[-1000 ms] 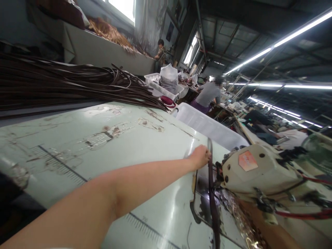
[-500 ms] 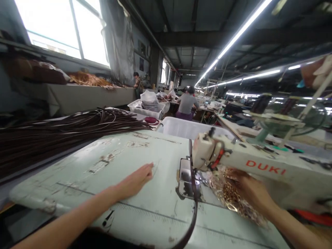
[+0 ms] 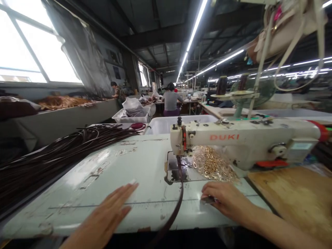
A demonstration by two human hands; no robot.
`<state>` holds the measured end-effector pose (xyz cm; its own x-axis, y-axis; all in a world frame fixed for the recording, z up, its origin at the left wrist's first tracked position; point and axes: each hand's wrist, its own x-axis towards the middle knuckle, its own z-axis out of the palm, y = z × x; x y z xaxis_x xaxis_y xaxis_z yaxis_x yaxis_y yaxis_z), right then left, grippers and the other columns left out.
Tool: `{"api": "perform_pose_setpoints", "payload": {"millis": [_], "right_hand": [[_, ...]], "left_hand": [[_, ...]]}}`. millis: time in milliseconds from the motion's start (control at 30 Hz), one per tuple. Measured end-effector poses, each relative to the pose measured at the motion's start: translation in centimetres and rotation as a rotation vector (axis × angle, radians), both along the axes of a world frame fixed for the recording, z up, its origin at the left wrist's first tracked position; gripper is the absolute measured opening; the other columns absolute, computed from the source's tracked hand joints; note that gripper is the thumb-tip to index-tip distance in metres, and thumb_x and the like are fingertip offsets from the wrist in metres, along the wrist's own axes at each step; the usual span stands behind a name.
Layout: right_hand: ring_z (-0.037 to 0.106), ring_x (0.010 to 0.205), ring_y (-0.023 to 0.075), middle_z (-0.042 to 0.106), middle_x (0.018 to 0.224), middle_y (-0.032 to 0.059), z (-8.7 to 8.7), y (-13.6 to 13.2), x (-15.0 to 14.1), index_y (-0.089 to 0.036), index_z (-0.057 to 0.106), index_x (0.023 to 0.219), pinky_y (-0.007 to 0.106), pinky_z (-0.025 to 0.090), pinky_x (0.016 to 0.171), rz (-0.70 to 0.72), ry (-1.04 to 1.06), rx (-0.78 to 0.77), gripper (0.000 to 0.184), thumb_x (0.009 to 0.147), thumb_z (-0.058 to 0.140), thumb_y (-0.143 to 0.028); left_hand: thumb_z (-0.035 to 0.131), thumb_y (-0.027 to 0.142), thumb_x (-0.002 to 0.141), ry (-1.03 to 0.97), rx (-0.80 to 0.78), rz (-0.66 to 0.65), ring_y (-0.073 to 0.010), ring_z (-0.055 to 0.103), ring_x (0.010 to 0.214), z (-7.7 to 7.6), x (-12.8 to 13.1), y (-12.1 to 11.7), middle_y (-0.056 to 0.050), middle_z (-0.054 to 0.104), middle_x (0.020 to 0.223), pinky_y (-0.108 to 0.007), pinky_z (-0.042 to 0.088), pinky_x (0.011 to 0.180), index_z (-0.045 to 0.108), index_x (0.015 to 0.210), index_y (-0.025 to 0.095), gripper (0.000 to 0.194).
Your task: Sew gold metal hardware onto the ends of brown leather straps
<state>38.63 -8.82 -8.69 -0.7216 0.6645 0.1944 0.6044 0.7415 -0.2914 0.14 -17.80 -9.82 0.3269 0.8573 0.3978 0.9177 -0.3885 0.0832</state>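
My left hand [image 3: 110,209] is open over the pale green table, fingers stretched out and close together, with nothing in it. Fingers curled, my right hand [image 3: 220,199] grips a small dark object [image 3: 208,199] near the printed ruler line; its kind is too blurred to tell. Between the hands a dark brown strap [image 3: 178,199] runs from under the presser foot of the sewing machine [image 3: 204,136] down over the table's front edge. Beyond my right hand lies a clear plastic bag of gold metal rings [image 3: 211,164], beside the needle plate.
Many dark brown straps [image 3: 64,148] are heaped along the left side. A white bin [image 3: 160,124] stands behind the table, and a brown board [image 3: 293,197] lies at the right. Farther back, a person in a grey top [image 3: 170,100] sits facing away.
My right hand has moved from the bag of rings toward the front edge and now grips a small dark object. My left hand has drawn back and straightened its fingers. The view has turned right.
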Motion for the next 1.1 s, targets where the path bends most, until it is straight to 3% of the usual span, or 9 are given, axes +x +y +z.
{"api": "perform_pose_setpoints", "payload": {"millis": [67, 133, 233, 300, 400, 467, 533, 933, 1100], "right_hand": [[0.061, 0.088, 0.0148, 0.065, 0.094, 0.0029, -0.1, -0.2, -0.3, -0.022, 0.065, 0.095, 0.022, 0.044, 0.077, 0.038, -0.017, 0.005, 0.029, 0.078, 0.048, -0.005], [0.061, 0.087, 0.0144, 0.065, 0.094, 0.0027, 0.0, -0.5, 0.3, -0.022, 0.064, 0.095, 0.022, 0.043, 0.075, 0.047, -0.025, 0.004, 0.027, 0.079, 0.049, -0.006], [0.06, 0.081, 0.0138, 0.064, 0.088, 0.0023, 0.2, -0.8, 1.9, -0.021, 0.063, 0.092, 0.022, 0.041, 0.072, 0.017, -0.003, 0.001, 0.02, 0.086, 0.047, -0.011], [0.06, 0.077, 0.0137, 0.063, 0.083, 0.0022, 0.0, -0.4, 2.4, -0.02, 0.063, 0.089, 0.023, 0.04, 0.068, 0.002, 0.035, 0.007, 0.018, 0.09, 0.045, -0.016], [0.059, 0.077, 0.0135, 0.062, 0.081, 0.002, -0.6, 1.3, 1.5, -0.019, 0.062, 0.086, 0.022, 0.04, 0.068, -0.028, 0.063, 0.045, 0.018, 0.092, 0.045, -0.018], [0.059, 0.079, 0.0137, 0.062, 0.084, 0.0011, -1.0, 2.8, 0.2, -0.02, 0.061, 0.09, 0.023, 0.04, 0.069, -0.053, 0.024, 0.081, 0.014, 0.087, 0.049, -0.013], [0.059, 0.081, 0.0143, 0.062, 0.087, 0.0001, -1.3, 4.3, -1.0, -0.022, 0.06, 0.094, 0.023, 0.04, 0.069, -0.054, -0.019, 0.113, 0.02, 0.081, 0.053, -0.008], [0.056, 0.086, 0.0175, 0.062, 0.093, 0.0012, -6.5, 6.6, -1.3, -0.024, 0.056, 0.1, 0.027, 0.037, 0.07, -0.038, 0.087, 0.172, 0.033, 0.077, 0.047, -0.003], [0.055, 0.079, 0.0161, 0.062, 0.088, 0.0003, -6.2, 6.7, -1.5, -0.022, 0.055, 0.095, 0.026, 0.038, 0.067, -0.01, 0.141, 0.171, 0.031, 0.073, 0.047, -0.002]], "left_hand": [[0.045, 0.042, 0.092, 0.058, -0.101, -0.165, -0.0214, 0.043, 0.128, 0.0, 3.3, 2.2, 0.001, 0.039, 0.145, -0.035, 0.044, 0.101, 0.019, 0.146, 0.035, 0.06], [0.041, 0.045, 0.093, 0.017, -0.25, -0.295, -0.0219, 0.046, 0.126, 0.0, 5.1, 3.2, 0.0, 0.045, 0.141, -0.035, 0.044, 0.1, 0.035, 0.14, 0.034, 0.049], [0.015, 0.042, 0.099, -0.283, -0.472, -0.274, -0.0152, 0.069, 0.077, 0.7, 4.7, 3.7, 0.002, 0.073, 0.081, -0.028, 0.055, 0.079, 0.072, 0.087, 0.031, 0.059], [0.009, 0.042, 0.098, -0.378, -0.499, -0.106, -0.0136, 0.061, 0.048, 1.0, 3.9, 4.7, 0.002, 0.059, 0.048, -0.026, 0.056, 0.063, 0.064, 0.059, 0.025, 0.07], [0.042, 0.049, 0.091, -0.185, -0.252, -0.008, -0.02, 0.066, 0.078, 0.3, 4.7, 7.9, -0.001, 0.07, 0.084, -0.034, 0.054, 0.081, 0.065, 0.102, 0.026, 0.035], [0.046, 0.046, 0.091, -0.111, -0.181, -0.131, -0.0237, 0.055, 0.115, -1.1, 6.5, 10.2, -0.006, 0.058, 0.127, -0.039, 0.044, 0.099, 0.049, 0.131, 0.026, 0.045], [0.042, 0.043, 0.093, -0.039, -0.168, -0.234, -0.0235, 0.044, 0.128, -2.6, 8.5, 11.8, -0.007, 0.043, 0.142, -0.04, 0.04, 0.103, 0.034, 0.142, 0.027, 0.051], [0.048, 0.065, 0.081, 0.156, 0.179, -0.487, -0.0351, 0.037, 0.13, -9.2, 9.9, 15.7, -0.02, 0.044, 0.139, -0.043, 0.044, 0.099, 0.021, 0.147, 0.017, 0.085], [0.044, 0.035, 0.091, 0.175, 0.205, -0.457, -0.0305, 0.036, 0.132, -10.9, 9.8, 16.4, -0.014, 0.047, 0.138, -0.04, 0.042, 0.101, 0.017, 0.148, 0.021, 0.064]]}}
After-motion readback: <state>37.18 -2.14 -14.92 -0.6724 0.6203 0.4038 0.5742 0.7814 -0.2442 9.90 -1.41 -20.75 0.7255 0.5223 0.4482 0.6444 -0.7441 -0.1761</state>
